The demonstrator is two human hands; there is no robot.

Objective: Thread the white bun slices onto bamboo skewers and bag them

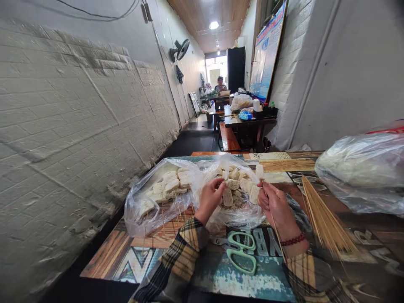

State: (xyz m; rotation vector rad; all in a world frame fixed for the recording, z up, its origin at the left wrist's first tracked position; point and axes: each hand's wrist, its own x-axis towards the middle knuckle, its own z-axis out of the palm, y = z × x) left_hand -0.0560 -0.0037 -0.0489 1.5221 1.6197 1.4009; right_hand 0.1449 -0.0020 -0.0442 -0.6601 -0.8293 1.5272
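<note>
My left hand (211, 197) reaches into an open clear plastic bag (235, 212) and pinches a pale slice (232, 184) from the heap of slices in it. My right hand (275, 203) is closed on a thin bamboo skewer (274, 223) that carries a pale slice (259, 171) at its top end. Left of my hands, a second clear bag (139, 210) holds several finished skewers (168, 187) of the same slices.
Green-handled scissors (241, 251) lie on the patterned table (202, 269) just below my hands. A fan of loose bamboo skewers (322, 219) lies to the right, under a big full plastic bag (362, 168). A brick wall (78, 139) runs along the left. A person (220, 84) sits far down the room.
</note>
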